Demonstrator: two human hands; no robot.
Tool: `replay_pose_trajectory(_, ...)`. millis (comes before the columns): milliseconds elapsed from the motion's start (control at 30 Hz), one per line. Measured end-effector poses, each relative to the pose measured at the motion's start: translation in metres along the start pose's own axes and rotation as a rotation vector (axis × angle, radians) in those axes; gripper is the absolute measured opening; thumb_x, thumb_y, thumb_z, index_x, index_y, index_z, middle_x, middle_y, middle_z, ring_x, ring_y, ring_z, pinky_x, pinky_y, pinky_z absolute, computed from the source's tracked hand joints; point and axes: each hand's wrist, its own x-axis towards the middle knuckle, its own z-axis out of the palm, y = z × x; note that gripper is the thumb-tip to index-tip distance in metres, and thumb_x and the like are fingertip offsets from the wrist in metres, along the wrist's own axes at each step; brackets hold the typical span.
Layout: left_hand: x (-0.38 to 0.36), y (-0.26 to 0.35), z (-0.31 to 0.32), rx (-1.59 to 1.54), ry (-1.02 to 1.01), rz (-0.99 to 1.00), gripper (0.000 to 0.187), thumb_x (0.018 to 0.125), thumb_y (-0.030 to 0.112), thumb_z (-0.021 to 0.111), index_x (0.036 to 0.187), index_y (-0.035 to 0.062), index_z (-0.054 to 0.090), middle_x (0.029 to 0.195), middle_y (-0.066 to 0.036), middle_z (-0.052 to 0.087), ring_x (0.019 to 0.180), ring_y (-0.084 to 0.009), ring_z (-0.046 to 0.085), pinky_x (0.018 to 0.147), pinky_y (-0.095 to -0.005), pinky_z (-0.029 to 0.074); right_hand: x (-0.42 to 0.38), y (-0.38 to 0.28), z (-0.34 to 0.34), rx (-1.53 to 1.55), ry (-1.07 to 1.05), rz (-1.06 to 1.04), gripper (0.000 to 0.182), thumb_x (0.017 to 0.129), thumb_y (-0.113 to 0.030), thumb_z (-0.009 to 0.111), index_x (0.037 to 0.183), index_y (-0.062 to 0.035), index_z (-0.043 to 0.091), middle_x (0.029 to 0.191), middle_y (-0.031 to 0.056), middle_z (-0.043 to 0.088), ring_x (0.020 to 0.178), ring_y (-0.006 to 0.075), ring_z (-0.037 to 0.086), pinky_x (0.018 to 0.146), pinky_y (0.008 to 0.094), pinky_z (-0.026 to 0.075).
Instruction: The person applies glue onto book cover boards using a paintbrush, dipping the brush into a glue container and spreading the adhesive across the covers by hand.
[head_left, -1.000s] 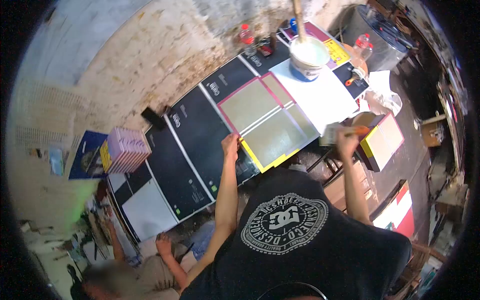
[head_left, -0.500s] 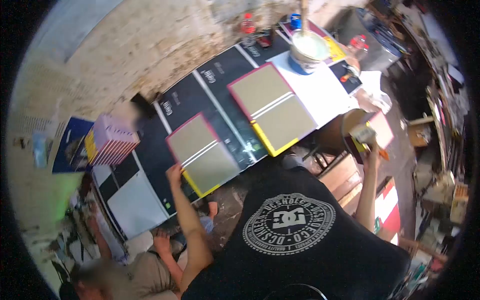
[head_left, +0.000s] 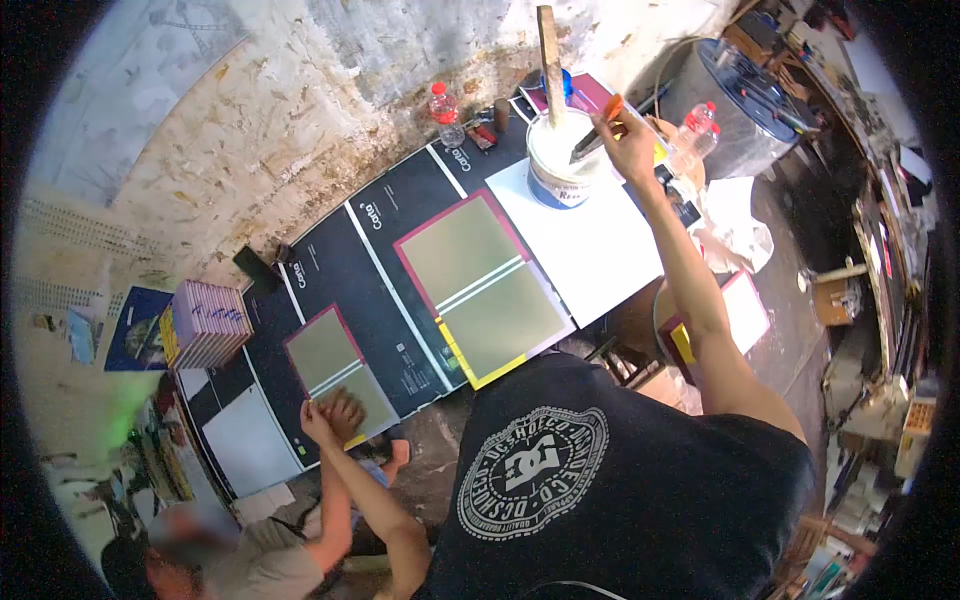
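Observation:
My left hand is closed at the left edge of the smaller grey board with maroon and yellow borders. My right hand grips an orange-handled brush, its head lowered into the mouth of the white bucket. A wooden stick stands in the bucket. Between my hands lies a larger grey board with the same border colours. Beside my left hand, a co-worker's blurred hand is over the lower part of the smaller board.
The co-worker sits at the lower left. A stack of bound items stands on the table's left end. Red-capped bottles stand by the wall and right of the bucket. A metal drum is at the upper right, above crumpled paper.
My right hand has moved with the brush from the lower right up to the bucket. The co-worker's hand has come up onto the smaller board. The whole view has shifted.

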Motion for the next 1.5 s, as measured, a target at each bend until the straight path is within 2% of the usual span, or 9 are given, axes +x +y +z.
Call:
replay_pose_trajectory(167, -0.134, 0.034, 0.040, 0.176, 0.077, 0.300, 0.030, 0.095, 0.019, 0.062, 0.119, 0.0010, 0.062, 0.112, -0.008, 0.063, 0.088, -0.0135, 0.059, 0.070, -0.0252, 0.048, 0.020, 0.070, 0.054, 0.033, -0.212, 0.023, 0.031, 0.079, -0.030, 0.075, 0.093, -0.0031, 0.070, 0.074, 0.0150, 0.069, 0.069, 0.0244, 0.069, 0.067, 0.0347, 0.053)
replay_pose_trajectory(333, -0.269, -0.035, 0.035, -0.037, -0.005, -0.362, 0.025, 0.099, 0.020, 0.053, 0.118, 0.0045, 0.060, 0.087, -0.003, 0.061, 0.072, -0.0120, 0.054, 0.059, -0.0276, 0.044, 0.049, 0.048, 0.018, 0.025, -0.225, -0.047, 0.036, 0.083, -0.037, 0.072, 0.091, -0.0020, 0.068, 0.069, 0.0153, 0.067, 0.060, 0.0252, 0.066, 0.059, 0.0365, 0.050)
replay_pose_trajectory(400, -0.306, -0.104, 0.006, -1.410, -0.350, -0.983, 0.026, 0.100, 0.021, 0.051, 0.115, 0.0017, 0.059, 0.087, -0.004, 0.060, 0.075, -0.0122, 0.055, 0.060, -0.0317, 0.043, 0.067, 0.037, 0.004, 0.059, -0.194, -0.066, 0.037, 0.085, -0.038, 0.070, 0.090, -0.0013, 0.068, 0.067, 0.0154, 0.065, 0.058, 0.0249, 0.064, 0.058, 0.0369, 0.049)
replay_pose_trajectory(467, -0.332, -0.111, 0.009, -1.496, -0.348, -1.201, 0.027, 0.100, 0.023, 0.052, 0.116, 0.0014, 0.059, 0.088, -0.004, 0.061, 0.077, -0.0126, 0.055, 0.062, -0.0321, 0.044, 0.080, 0.025, -0.007, 0.107, -0.169, -0.124, 0.041, 0.089, -0.042, 0.066, 0.091, -0.0009, 0.065, 0.063, 0.0164, 0.063, 0.057, 0.0298, 0.064, 0.056, 0.0407, 0.048)
replay_pose_trajectory(633, -0.361, -0.098, 0.042, -0.016, -0.174, -0.765, 0.031, 0.099, 0.025, 0.053, 0.117, 0.0007, 0.059, 0.092, -0.006, 0.062, 0.082, -0.0136, 0.057, 0.066, -0.0330, 0.045, 0.090, 0.051, 0.025, -0.087, -0.374, -0.121, 0.050, 0.093, -0.049, 0.055, 0.099, 0.0008, 0.056, 0.072, 0.0237, 0.065, 0.071, 0.0449, 0.065, 0.063, 0.0528, 0.049)
replay_pose_trajectory(1033, -0.339, -0.144, 0.066, 0.535, -0.170, -0.443, 0.039, 0.097, 0.032, 0.056, 0.118, -0.0011, 0.058, 0.101, -0.009, 0.066, 0.094, -0.0160, 0.061, 0.075, -0.0353, 0.049, 0.112, 0.007, 0.034, -0.280, -0.653, -0.192, 0.052, 0.095, -0.047, 0.048, 0.112, 0.0019, 0.052, 0.091, 0.0322, 0.065, 0.087, 0.0478, 0.065, 0.076, 0.0560, 0.051)
replay_pose_trajectory(1133, -0.302, -0.005, 0.106, 0.298, -0.087, -0.079, 0.043, 0.090, 0.021, 0.060, 0.126, -0.0015, 0.055, 0.114, -0.021, 0.060, 0.105, -0.0366, 0.059, 0.094, -0.0394, 0.046, 0.103, -0.030, 0.034, -0.262, -0.657, -0.256, 0.048, 0.091, -0.045, 0.055, 0.115, -0.0028, 0.052, 0.093, 0.0279, 0.067, 0.088, 0.0450, 0.065, 0.077, 0.0530, 0.051)
replay_pose_trajectory(1333, -0.219, 0.149, 0.176, 0.465, -0.325, 0.580, 0.045, 0.083, 0.021, 0.069, 0.122, 0.0010, 0.058, 0.122, -0.020, 0.058, 0.117, -0.0360, 0.052, 0.100, -0.0431, 0.040, 0.016, -0.075, 0.097, -0.124, -0.650, -0.491, 0.039, 0.078, -0.013, 0.063, 0.113, -0.0068, 0.048, 0.090, 0.0229, 0.064, 0.083, 0.0442, 0.064, 0.071, 0.0529, 0.051)
replay_pose_trajectory(1500, -0.227, 0.188, 0.207, 0.836, -0.811, 0.646, 0.108, 0.059, 0.054, 0.084, 0.143, 0.0068, 0.037, 0.150, -0.016, 0.032, 0.127, -0.0387, 0.042, 0.098, -0.0602, 0.037, -0.082, -0.107, 0.158, 0.250, -0.509, -0.533, 0.047, 0.078, -0.009, 0.065, 0.122, -0.0086, 0.048, 0.104, 0.0204, 0.058, 0.089, 0.0443, 0.060, 0.076, 0.0506, 0.052)
